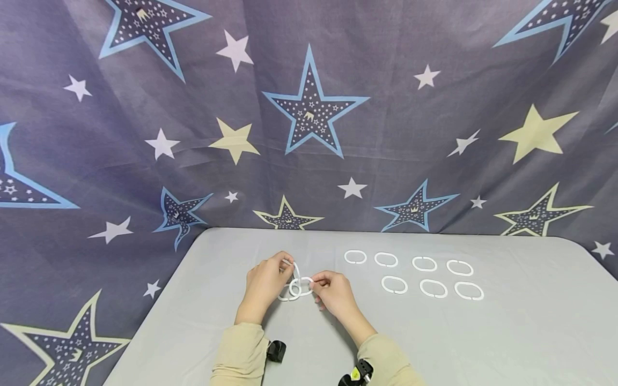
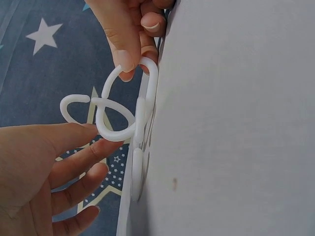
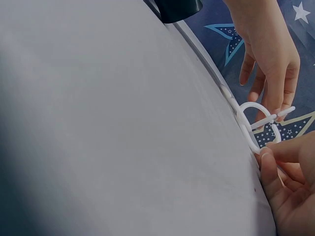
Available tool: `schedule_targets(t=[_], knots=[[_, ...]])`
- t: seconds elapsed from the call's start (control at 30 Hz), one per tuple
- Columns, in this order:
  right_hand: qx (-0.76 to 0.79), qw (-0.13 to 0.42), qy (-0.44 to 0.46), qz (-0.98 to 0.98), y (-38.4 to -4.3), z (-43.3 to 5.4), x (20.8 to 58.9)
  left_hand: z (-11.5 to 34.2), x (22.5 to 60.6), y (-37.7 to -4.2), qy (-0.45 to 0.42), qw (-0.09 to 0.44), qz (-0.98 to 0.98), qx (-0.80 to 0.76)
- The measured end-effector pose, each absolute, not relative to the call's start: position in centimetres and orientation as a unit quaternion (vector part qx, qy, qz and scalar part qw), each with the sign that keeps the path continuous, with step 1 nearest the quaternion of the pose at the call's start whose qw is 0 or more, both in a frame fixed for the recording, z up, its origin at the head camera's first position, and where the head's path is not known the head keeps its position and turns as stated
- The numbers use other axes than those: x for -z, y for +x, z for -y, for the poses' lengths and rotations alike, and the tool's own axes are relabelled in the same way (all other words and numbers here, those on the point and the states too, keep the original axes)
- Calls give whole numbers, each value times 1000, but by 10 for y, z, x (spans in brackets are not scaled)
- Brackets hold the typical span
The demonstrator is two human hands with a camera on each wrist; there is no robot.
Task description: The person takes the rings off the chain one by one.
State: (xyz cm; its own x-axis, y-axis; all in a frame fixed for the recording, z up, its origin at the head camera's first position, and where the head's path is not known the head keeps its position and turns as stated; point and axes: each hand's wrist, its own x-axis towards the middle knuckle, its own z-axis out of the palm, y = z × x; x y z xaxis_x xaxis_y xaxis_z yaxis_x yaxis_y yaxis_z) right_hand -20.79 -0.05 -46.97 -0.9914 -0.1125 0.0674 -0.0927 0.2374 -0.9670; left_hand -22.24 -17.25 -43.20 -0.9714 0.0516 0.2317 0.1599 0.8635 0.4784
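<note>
Between thumb and fingers, my left hand (image 1: 265,280) pinches a white plastic chain link (image 1: 296,269), an oval ring with a small gap. My right hand (image 1: 336,296) pinches the right end of a second white link (image 1: 307,293). In the left wrist view the left hand's link (image 2: 74,98) crosses through the right hand's link (image 2: 153,83). More white link (image 2: 137,174) shows edge-on below them, low at the table. Seen from the right wrist, my right thumb and index finger grip the ring (image 3: 246,135) near its lower end.
Several loose white links (image 1: 394,285) lie in two rows on the grey table (image 1: 531,321), right of my hands. Behind the table's far edge hangs a dark star-patterned curtain (image 1: 386,134). Both wrists carry black camera mounts (image 1: 276,351).
</note>
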Motion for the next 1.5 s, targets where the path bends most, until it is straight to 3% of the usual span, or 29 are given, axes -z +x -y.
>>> schedule_targets(t=[0.73, 1.5], knots=[[611, 0, -79, -788, -208, 0, 470, 173, 434, -223, -52, 114, 960, 251], [636, 30, -59, -768, -210, -3, 467, 174, 432, -222, -51, 122, 961, 241]])
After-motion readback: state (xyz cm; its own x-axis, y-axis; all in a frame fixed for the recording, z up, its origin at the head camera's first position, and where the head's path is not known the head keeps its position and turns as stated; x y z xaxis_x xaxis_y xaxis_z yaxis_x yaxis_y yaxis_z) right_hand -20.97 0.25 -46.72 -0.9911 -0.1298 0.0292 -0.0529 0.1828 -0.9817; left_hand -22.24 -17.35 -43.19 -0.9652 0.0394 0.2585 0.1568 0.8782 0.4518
